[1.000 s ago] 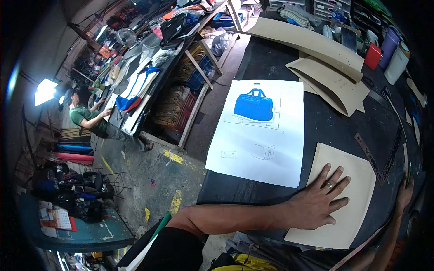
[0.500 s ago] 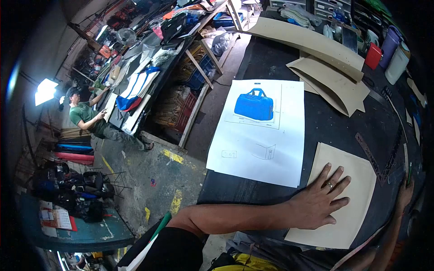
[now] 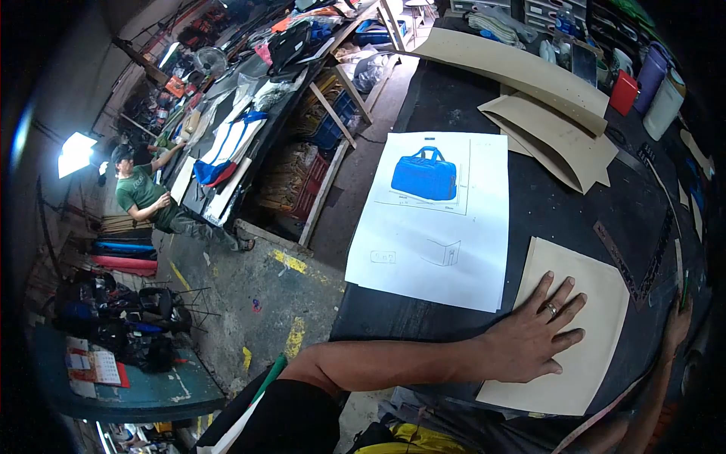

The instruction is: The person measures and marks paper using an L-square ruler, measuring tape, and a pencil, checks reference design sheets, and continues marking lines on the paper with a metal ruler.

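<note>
The area is a workshop with a black-topped table (image 3: 393, 324) as the working surface; the brown sheet (image 3: 605, 310) lying on it is the reference for all positions. The left hand (image 3: 525, 340) is placed palm down on the brown sheet, fingers extended and spread, gripping nothing. A ring (image 3: 551, 309) is fitted on one finger. The right hand (image 3: 677, 329) is located to the right of the brown sheet, apart from it, with a thin green item (image 3: 686, 291) at its fingertips; whether that item is gripped cannot be determined. A dark V-shaped strip (image 3: 615, 261) lies at the upper right corner of the brown sheet. A printed sheet (image 3: 408, 234) bearing a blue bag picture and line sketches lies left of and beyond the brown sheet, near it. Curved brown paper pieces (image 3: 548, 140) and a long brown panel (image 3: 514, 72) are positioned beyond the brown sheet. A red container (image 3: 624, 94), a purple bottle (image 3: 652, 76) and a white bottle (image 3: 665, 107) stand farther beyond and to its right. Well to the left of the brown sheet, across the floor (image 3: 227, 268), a person in a green shirt (image 3: 140, 189) is at a second table (image 3: 274, 129) carrying a blue, white and red fabric piece (image 3: 208, 172).
</note>
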### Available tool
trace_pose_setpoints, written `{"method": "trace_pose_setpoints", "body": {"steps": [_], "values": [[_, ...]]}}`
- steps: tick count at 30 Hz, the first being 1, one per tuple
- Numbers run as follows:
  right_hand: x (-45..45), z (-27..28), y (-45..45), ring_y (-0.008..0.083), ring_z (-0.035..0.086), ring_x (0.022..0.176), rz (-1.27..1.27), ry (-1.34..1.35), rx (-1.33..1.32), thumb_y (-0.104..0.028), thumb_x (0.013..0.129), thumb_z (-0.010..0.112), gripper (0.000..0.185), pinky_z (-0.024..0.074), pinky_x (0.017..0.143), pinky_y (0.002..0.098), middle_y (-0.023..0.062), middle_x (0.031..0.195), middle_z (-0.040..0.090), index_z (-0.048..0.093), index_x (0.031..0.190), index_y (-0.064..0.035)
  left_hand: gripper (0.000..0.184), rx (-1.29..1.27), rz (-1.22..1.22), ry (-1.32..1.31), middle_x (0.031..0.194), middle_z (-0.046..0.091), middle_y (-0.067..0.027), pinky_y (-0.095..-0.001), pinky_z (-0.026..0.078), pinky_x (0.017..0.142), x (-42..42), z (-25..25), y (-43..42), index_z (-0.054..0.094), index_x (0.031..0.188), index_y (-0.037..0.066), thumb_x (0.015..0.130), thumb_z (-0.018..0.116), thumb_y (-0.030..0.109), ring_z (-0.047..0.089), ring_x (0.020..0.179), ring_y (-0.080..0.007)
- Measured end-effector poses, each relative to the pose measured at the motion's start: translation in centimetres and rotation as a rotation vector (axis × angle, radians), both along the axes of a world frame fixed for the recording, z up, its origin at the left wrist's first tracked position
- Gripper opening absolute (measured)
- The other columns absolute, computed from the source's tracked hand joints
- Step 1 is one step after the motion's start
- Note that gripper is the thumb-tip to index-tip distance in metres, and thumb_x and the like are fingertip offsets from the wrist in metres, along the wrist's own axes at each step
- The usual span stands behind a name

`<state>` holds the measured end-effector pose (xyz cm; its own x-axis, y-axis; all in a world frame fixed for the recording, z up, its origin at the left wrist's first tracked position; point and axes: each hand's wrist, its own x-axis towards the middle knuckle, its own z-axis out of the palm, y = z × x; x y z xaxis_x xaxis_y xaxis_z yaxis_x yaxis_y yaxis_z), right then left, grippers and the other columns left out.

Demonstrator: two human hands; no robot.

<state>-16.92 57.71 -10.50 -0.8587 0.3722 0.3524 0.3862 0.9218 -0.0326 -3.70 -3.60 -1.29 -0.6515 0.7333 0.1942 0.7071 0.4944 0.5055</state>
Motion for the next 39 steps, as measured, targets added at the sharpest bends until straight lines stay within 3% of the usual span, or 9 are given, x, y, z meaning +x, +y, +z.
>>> {"method": "trace_pose_setpoints", "body": {"steps": [16,18,20,21,22,25,27,31,39], "values": [[-0.3,0.2,-0.4,0.0441,0.058,0.143,0.001,0.004,0.052,-0.048,0.115,0.053,0.063,0.0458,0.118,0.0489,0.0235,0.157,0.061,0.057,0.158,-0.0032,0.072,0.007,0.024,0.023,0.177,0.024,-0.0295,-0.0766,0.003,0.130,0.1,-0.2,0.1,0.054,0.162,0.014,0.109,0.050,0.063,0.009,0.165,-0.0561],[0.4,0.2,1.1,0.0457,0.059,0.142,0.110,-0.001,-0.144,-0.051,0.114,0.054,0.065,0.0476,0.116,0.0494,0.0242,0.155,0.062,0.058,0.158,-0.0034,0.072,-0.025,0.020,0.040,0.176,0.027,-0.0289,-0.0764,0.005,0.130,-0.1,0.6,-0.3,0.055,0.161,0.014,0.109,0.052,0.063,0.012,0.165,-0.0555],[0.6,-0.6,1.3,0.0460,0.065,0.131,0.115,0.057,0.018,-0.050,0.113,0.054,0.061,0.0520,0.106,0.0496,0.0241,0.143,0.069,0.064,0.152,-0.0052,0.071,-0.077,0.028,0.090,0.174,0.032,-0.0277,-0.0765,0.009,0.129,0.0,1.1,-0.2,0.057,0.160,0.015,0.107,0.055,0.063,0.018,0.164,-0.0543],[1.8,2.9,-3.5,0.0457,0.068,0.124,0.142,0.087,-0.165,-0.050,0.112,0.055,0.057,0.0523,0.102,0.0509,0.0232,0.134,0.073,0.066,0.149,-0.0072,0.070,-0.091,0.035,0.120,0.173,0.034,-0.0271,-0.0767,0.011,0.129,0.0,1.2,-0.3,0.058,0.159,0.016,0.106,0.057,0.063,0.021,0.163,-0.0537],[1.6,2.7,-4.5,0.0471,0.068,0.123,0.100,0.149,-0.055,-0.050,0.111,0.056,0.055,0.0519,0.101,0.0506,0.0241,0.131,0.073,0.067,0.147,-0.0085,0.069,-0.111,0.030,0.114,0.173,0.034,-0.0264,-0.0768,0.012,0.128,-0.3,1.7,-0.4,0.058,0.159,0.018,0.106,0.057,0.063,0.022,0.163,-0.0532],[2.9,7.4,-11.5,0.0461,0.063,0.133,0.016,0.052,-0.149,-0.048,0.110,0.058,0.054,0.0492,0.109,0.0481,0.0217,0.142,0.069,0.067,0.144,-0.0068,0.067,-0.133,-0.005,0.109,0.173,0.035,-0.0252,-0.0769,0.014,0.128,0.0,2.0,-0.3,0.059,0.159,0.022,0.107,0.057,0.063,0.023,0.163,-0.0527],[2.9,7.9,-12.0,0.0444,0.061,0.136,-0.025,0.054,-0.133,-0.043,0.110,0.059,0.052,0.0477,0.113,0.0461,0.0179,0.148,0.066,0.067,0.144,-0.0046,0.065,-0.175,0.019,0.138,0.173,0.035,-0.0247,-0.0768,0.015,0.127,-0.3,2.0,-0.1,0.059,0.159,0.024,0.107,0.057,0.064,0.023,0.163,-0.0527],[2.5,7.4,-12.2,0.0457,0.066,0.128,0.051,0.084,-0.144,-0.051,0.111,0.057,0.054,0.0508,0.107,0.0489,0.0228,0.136,0.071,0.069,0.141,-0.0078,0.064,-0.219,0.035,0.135,0.175,0.034,-0.0236,-0.0766,0.015,0.128,0.0,2.1,-0.2,0.058,0.160,0.027,0.108,0.055,0.065,0.022,0.164,-0.0524],[2.9,7.1,-12.1,0.0437,0.066,0.124,0.158,0.186,-0.083,-0.028,0.106,0.060,0.035,0.0511,0.104,0.0495,0.0205,0.130,0.071,0.074,0.132,-0.0098,0.066,-0.300,0.052,0.192,0.177,0.032,-0.0181,-0.0712,0.013,0.132,0.0,2.3,-0.2,0.055,0.161,0.030,0.107,0.053,0.068,0.018,0.167,-0.0470]]}}
